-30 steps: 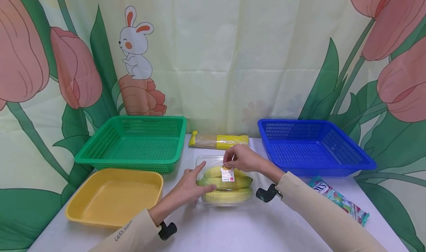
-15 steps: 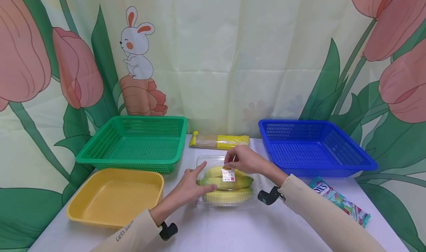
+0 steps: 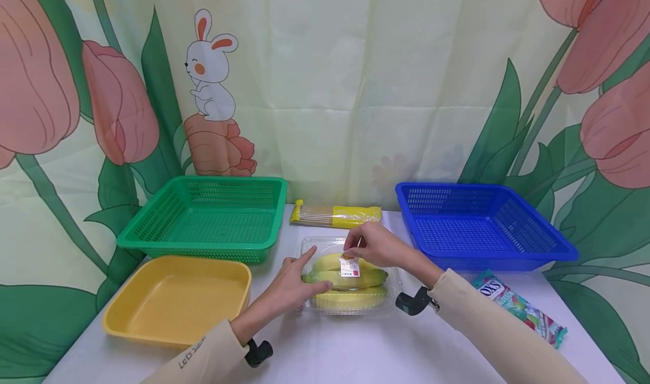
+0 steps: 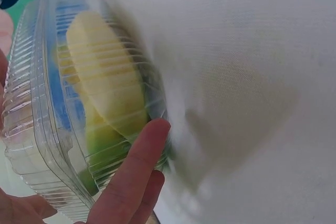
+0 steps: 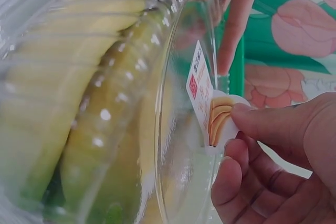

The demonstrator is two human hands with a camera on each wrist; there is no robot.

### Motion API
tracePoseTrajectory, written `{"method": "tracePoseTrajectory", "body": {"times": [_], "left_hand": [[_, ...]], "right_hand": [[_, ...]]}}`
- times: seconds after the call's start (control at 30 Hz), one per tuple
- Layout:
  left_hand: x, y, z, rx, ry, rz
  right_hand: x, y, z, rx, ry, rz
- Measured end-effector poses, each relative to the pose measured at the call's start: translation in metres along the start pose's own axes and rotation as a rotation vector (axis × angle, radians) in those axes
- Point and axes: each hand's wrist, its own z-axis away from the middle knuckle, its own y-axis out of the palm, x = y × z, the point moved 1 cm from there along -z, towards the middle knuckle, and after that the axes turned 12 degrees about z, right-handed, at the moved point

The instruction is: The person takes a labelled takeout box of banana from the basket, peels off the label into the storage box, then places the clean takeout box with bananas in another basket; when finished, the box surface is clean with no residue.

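Note:
A clear plastic clamshell box (image 3: 394, 302) stands on the table with several yellow-green bananas (image 3: 350, 300) inside. On its lid is a white sticker (image 3: 349, 268) with red print and a banana picture. My right hand (image 3: 380, 246) pinches the sticker's upper end between thumb and forefinger. The right wrist view shows this banana-picture end (image 5: 223, 116) held away from the lid, while the printed part lies against the plastic. At the box's left side is my left hand (image 3: 289, 287), thumb and forefinger spread over the lid. Its other fingers (image 4: 128, 179) lie straight against the side wall.
Behind the box lies a yellow pack of noodles (image 3: 335, 215). A green basket (image 3: 203, 245) and a yellow tub (image 3: 172, 336) are on the left. A blue basket (image 3: 492, 258) stands back right, with a teal candy bag (image 3: 523, 310) in front, partly behind the right sleeve.
The camera view shifts very slightly. Both hands stay in place, the right one still pinching the sticker.

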Motion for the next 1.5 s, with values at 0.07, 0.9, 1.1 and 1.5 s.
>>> {"method": "tracePoseTrajectory", "body": {"times": [0.07,0.9,1.1,1.5], "left_hand": [[0.0001,0.0003,-0.0001,0.0,0.001,-0.001],[-0.0021,0.001,0.0003,0.006,-0.007,0.0],[-0.0026,0.0008,0.0006,0.005,-0.012,-0.004],[-0.0006,0.0009,-0.0016,0.008,-0.018,-0.029]], "right_hand": [[0.0,-0.0001,0.0006,0.002,0.008,-0.001],[0.0075,-0.0004,0.0062,-0.004,0.098,-0.008],[0.008,0.0001,0.0073,-0.009,0.1,-0.002],[0.0082,-0.0007,0.0089,-0.031,0.084,0.015]]}}
